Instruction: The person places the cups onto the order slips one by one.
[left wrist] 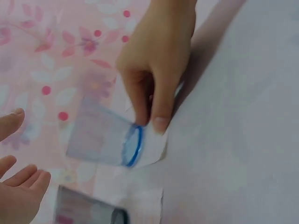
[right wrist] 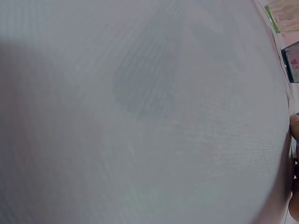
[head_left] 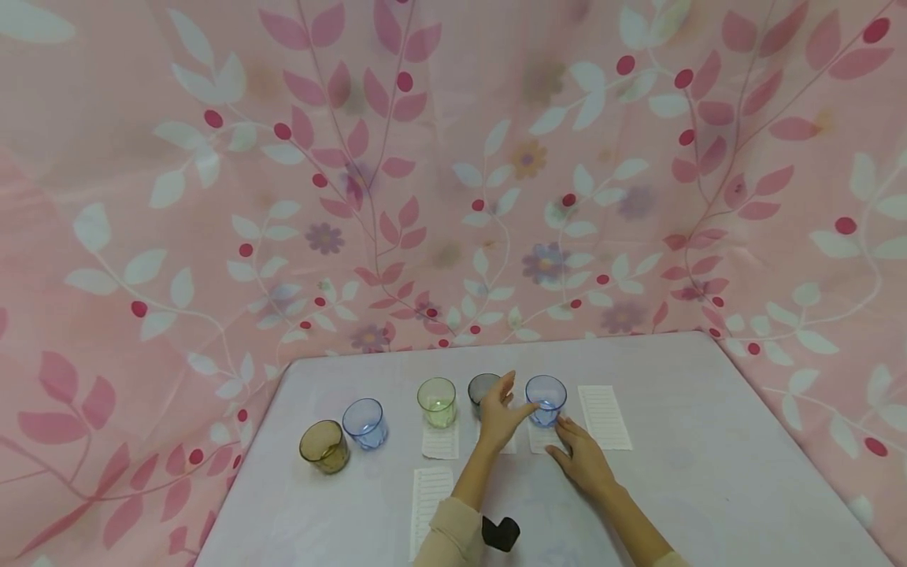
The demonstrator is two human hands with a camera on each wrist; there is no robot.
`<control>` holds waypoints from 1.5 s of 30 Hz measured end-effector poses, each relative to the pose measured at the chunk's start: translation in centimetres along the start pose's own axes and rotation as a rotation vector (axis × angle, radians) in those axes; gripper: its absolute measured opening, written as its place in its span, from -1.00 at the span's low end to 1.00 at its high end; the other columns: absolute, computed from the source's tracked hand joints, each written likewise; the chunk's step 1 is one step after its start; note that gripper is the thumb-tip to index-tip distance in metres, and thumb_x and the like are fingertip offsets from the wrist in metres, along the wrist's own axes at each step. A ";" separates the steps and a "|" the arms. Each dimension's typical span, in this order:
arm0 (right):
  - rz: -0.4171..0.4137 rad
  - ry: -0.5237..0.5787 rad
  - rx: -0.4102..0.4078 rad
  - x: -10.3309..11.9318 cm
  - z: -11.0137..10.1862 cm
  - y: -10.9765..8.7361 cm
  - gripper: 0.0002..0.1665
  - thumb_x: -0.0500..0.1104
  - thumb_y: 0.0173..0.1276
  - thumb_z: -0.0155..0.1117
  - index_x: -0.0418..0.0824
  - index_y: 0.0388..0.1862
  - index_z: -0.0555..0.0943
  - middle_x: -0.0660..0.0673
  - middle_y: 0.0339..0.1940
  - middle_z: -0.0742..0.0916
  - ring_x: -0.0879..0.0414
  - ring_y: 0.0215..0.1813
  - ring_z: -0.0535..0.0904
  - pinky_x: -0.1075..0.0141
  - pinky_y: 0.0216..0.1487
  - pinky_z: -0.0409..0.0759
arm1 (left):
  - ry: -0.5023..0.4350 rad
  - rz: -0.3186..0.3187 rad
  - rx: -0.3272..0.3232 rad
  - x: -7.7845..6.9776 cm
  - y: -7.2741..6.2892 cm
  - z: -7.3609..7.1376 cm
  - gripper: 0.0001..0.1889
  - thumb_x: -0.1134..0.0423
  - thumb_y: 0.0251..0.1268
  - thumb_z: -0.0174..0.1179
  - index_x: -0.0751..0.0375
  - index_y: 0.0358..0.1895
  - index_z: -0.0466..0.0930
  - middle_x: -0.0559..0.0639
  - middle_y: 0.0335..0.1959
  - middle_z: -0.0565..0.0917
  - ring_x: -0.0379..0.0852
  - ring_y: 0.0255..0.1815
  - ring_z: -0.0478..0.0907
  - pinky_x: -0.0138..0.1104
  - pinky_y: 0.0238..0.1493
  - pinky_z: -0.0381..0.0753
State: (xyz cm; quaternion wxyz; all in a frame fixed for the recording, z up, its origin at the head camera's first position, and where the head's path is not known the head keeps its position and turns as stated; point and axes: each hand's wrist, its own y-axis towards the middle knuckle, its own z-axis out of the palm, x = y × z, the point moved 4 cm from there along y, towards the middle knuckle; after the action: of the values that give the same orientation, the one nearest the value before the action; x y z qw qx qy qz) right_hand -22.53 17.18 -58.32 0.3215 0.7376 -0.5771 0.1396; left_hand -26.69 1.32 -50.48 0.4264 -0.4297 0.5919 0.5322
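While the left hand (head_left: 498,418) is spread, fingers raised near a gray glass (head_left: 479,388), we find the rightmost blue glass (head_left: 549,409) at its 3 o'clock, long axis upright, on a paper slip (head_left: 542,443); nearer, the right hand (head_left: 586,463) touches the base with loosely extended fingers, from where we place the glass at 11 o'clock.

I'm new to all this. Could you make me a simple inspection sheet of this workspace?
Surface: pale table.
Job's things: blue glass at the hands, grey glass, green glass, other blue glass, amber glass; paper slips.
Clutter: black object by the left cuff, identity unclear.
Left hand: raised near the grey glass, holding nothing.
Right hand: fingertips at the base of the blue glass; grip unclear.
Cables: nothing seen.
Surroundings: pink leaf-patterned backdrop.
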 end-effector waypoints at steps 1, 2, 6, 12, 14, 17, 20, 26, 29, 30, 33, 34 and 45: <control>-0.002 0.004 -0.002 0.0 0.0 0.0 -0.42 -0.21 0.15 0.39 -0.55 0.07 0.51 -0.39 0.18 0.55 -0.27 0.27 0.40 -0.08 0.27 0.35 | -0.025 0.005 -0.007 -0.3 0.0 -0.6 -0.36 0.52 -0.05 0.37 0.56 0.19 0.36 0.45 0.13 0.48 0.32 0.21 0.39 0.03 0.21 0.40; -0.006 0.007 -0.003 0.1 0.0 0.0 -0.42 -0.21 0.15 0.38 -0.55 0.07 0.50 -0.39 0.18 0.54 -0.28 0.27 0.39 -0.08 0.27 0.34 | -0.051 0.009 -0.014 -0.9 -0.1 -1.3 -0.38 0.55 -0.06 0.36 0.59 0.17 0.37 0.48 0.09 0.49 0.36 0.18 0.40 0.06 0.19 0.41; -0.021 0.005 -0.004 0.0 0.0 0.1 -0.41 -0.19 0.16 0.38 -0.55 0.07 0.50 -0.39 0.18 0.54 -0.27 0.27 0.39 -0.07 0.28 0.33 | -0.097 -0.004 -0.040 -3.3 -0.8 -4.6 -0.42 0.59 -0.05 0.32 0.64 0.14 0.37 0.54 0.01 0.49 0.44 0.11 0.41 0.14 0.14 0.42; -0.038 0.021 0.002 0.0 -0.5 0.0 -0.41 -0.17 0.16 0.38 -0.55 0.06 0.51 -0.40 0.17 0.55 -0.28 0.25 0.41 -0.08 0.28 0.32 | -0.105 0.022 -0.153 -5.2 -1.9 -9.8 -0.42 0.64 -0.07 0.30 0.64 0.12 0.38 0.48 -0.03 0.52 0.30 0.03 0.49 0.11 0.06 0.51; -0.039 0.024 0.007 0.0 -0.8 0.0 -0.43 -0.17 0.17 0.38 -0.53 0.06 0.52 -0.39 0.16 0.55 -0.28 0.25 0.42 -0.08 0.27 0.32 | -0.100 0.048 -0.214 -4.8 -2.1 -11.8 -0.43 0.65 -0.08 0.31 0.63 0.12 0.39 0.46 -0.04 0.53 0.10 -0.03 0.54 -0.02 0.02 0.59; -0.029 0.027 0.013 -0.2 -1.2 0.0 -0.45 -0.17 0.16 0.38 -0.49 0.06 0.54 -0.38 0.15 0.56 -0.27 0.24 0.43 -0.08 0.26 0.34 | -0.057 0.061 -0.299 -4.0 -2.8 -15.1 -0.42 0.66 -0.09 0.31 0.61 0.13 0.39 0.43 -0.03 0.53 -0.17 -0.09 0.55 -0.24 -0.05 0.65; -0.015 0.029 -0.003 -0.7 -1.9 0.1 -0.47 -0.20 0.14 0.39 -0.48 0.04 0.56 -0.38 0.13 0.58 -0.27 0.23 0.44 -0.09 0.25 0.35 | 0.009 0.047 -0.380 -3.9 -4.0 -18.2 -0.41 0.64 -0.06 0.31 0.59 0.15 0.37 0.42 0.00 0.51 -0.29 -0.11 0.52 -0.36 -0.08 0.64; -0.025 -0.024 -0.066 -1.9 -4.0 -0.1 -0.48 -0.24 0.13 0.39 -0.53 0.01 0.55 -0.41 0.08 0.60 -0.29 0.19 0.47 -0.12 0.21 0.39 | 0.127 0.042 -0.610 -4.2 -6.8 -23.4 -0.41 0.60 -0.06 0.34 0.53 0.15 0.40 0.13 -0.08 0.58 -0.31 -0.14 0.53 -0.56 -0.18 0.58; -0.027 -0.050 -0.082 -2.6 -5.0 -0.5 -0.47 -0.23 0.13 0.38 -0.56 0.01 0.54 -0.43 0.07 0.60 -0.32 0.17 0.47 -0.15 0.18 0.39 | 0.131 0.072 -0.758 -4.0 -7.9 -25.5 -0.43 0.65 -0.11 0.33 0.56 0.10 0.44 -0.11 -0.21 0.60 -0.29 -0.19 0.54 -0.60 -0.25 0.57; -0.018 -0.050 -0.084 -2.9 -5.3 -0.6 -0.46 -0.22 0.13 0.38 -0.56 0.02 0.53 -0.44 0.07 0.59 -0.33 0.17 0.46 -0.16 0.18 0.38 | 0.146 0.079 -0.801 -3.9 -8.3 -26.1 -0.45 0.65 -0.11 0.33 0.57 0.09 0.45 -0.19 -0.24 0.59 -0.30 -0.20 0.53 -0.62 -0.26 0.56; 0.010 -0.034 -0.082 -4.0 -6.1 -0.9 -0.44 -0.22 0.14 0.38 -0.58 0.04 0.51 -0.46 0.09 0.57 -0.36 0.18 0.44 -0.18 0.19 0.36 | 0.218 0.084 -0.890 -3.6 -9.3 -27.5 -0.47 0.62 -0.12 0.34 0.55 0.06 0.48 -0.33 -0.28 0.56 -0.37 -0.21 0.49 -0.64 -0.31 0.53; 0.024 -0.033 -0.079 -4.4 -6.3 -1.0 -0.42 -0.22 0.14 0.39 -0.58 0.05 0.50 -0.46 0.10 0.57 -0.36 0.19 0.43 -0.19 0.20 0.35 | 0.258 0.074 -0.914 -3.4 -9.6 -27.9 -0.48 0.59 -0.11 0.36 0.53 0.05 0.50 -0.35 -0.27 0.55 -0.39 -0.21 0.48 -0.64 -0.31 0.52; 0.104 -0.017 0.008 -6.8 -6.9 -2.3 -0.38 -0.18 0.19 0.37 -0.59 0.09 0.45 -0.49 0.17 0.48 -0.41 0.24 0.34 -0.22 0.23 0.29 | 0.415 -0.107 -0.962 -1.9 -11.2 -30.3 -0.32 0.33 -0.12 0.46 0.44 0.17 0.44 0.38 0.15 0.47 0.29 0.21 0.31 -0.04 0.22 0.30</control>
State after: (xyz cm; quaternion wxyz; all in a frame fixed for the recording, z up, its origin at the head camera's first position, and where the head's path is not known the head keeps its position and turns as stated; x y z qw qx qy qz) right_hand -21.22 27.01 -57.75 0.3059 0.7092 -0.6166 0.1522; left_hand -16.86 -29.53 -49.43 0.0811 -0.7029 0.3300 0.6249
